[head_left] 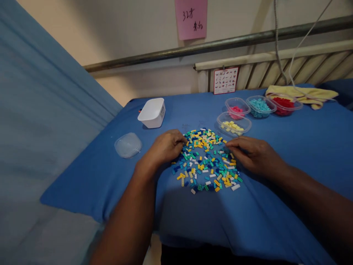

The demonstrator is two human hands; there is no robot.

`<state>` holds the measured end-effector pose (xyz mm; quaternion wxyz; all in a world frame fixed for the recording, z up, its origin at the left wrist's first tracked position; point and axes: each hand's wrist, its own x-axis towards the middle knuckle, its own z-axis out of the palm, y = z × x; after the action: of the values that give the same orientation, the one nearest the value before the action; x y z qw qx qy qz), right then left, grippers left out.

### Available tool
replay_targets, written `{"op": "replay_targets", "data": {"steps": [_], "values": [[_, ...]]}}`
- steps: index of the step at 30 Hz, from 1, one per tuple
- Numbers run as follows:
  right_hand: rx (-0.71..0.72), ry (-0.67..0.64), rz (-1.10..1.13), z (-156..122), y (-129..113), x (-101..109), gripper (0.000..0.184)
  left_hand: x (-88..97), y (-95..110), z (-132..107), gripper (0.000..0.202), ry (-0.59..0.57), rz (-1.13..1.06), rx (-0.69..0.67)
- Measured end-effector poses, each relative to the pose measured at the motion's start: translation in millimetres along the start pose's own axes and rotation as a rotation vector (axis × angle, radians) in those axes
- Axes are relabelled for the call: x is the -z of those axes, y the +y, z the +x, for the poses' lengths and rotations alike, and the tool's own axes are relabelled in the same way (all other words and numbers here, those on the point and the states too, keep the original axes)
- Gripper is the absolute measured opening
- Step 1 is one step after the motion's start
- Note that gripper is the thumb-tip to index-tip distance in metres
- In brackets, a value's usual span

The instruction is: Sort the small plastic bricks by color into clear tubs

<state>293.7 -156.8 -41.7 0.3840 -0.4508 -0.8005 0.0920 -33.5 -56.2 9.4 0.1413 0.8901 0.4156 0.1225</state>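
A pile of small plastic bricks (205, 160) in yellow, green, blue and white lies spread on the blue cloth-covered table (303, 147). My left hand (165, 147) rests at the pile's left edge, fingers curled and tips pressed together among the bricks. My right hand (252, 152) lies at the pile's right edge, fingers bent in a pinch at the bricks. What either hand holds is too small to make out.
Clear tubs stand behind the pile: yellow bricks (234, 125), pink bricks (237, 107), light-blue bricks (260, 106), red bricks (284, 103). A white box (152, 112) and a clear lid (128, 145) sit at the left. A yellow cloth (300, 94) lies far right. The table's edge runs close to me.
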Motion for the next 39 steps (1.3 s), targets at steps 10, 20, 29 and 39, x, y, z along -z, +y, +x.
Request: {"op": "replay_targets", "data": {"steps": [10,20,29,39], "values": [[0.031,-0.054,-0.008,-2,1,-4,0.02,-19.3,18,6,0.03,-0.022,0.103,-0.129],[-0.007,-0.054,0.016,-4,-1,-3,0.022,-16.6,17,1,0.033,-0.054,-0.017,-0.064],[0.018,-0.059,0.039,-2,-10,-3,0.022,-16.1,31,1,0.021,0.005,-0.238,-0.017],[0.021,0.002,0.096,-6,-30,-8,0.02,-66.1,87,2,0.031,-0.04,-1.165,0.152]]}}
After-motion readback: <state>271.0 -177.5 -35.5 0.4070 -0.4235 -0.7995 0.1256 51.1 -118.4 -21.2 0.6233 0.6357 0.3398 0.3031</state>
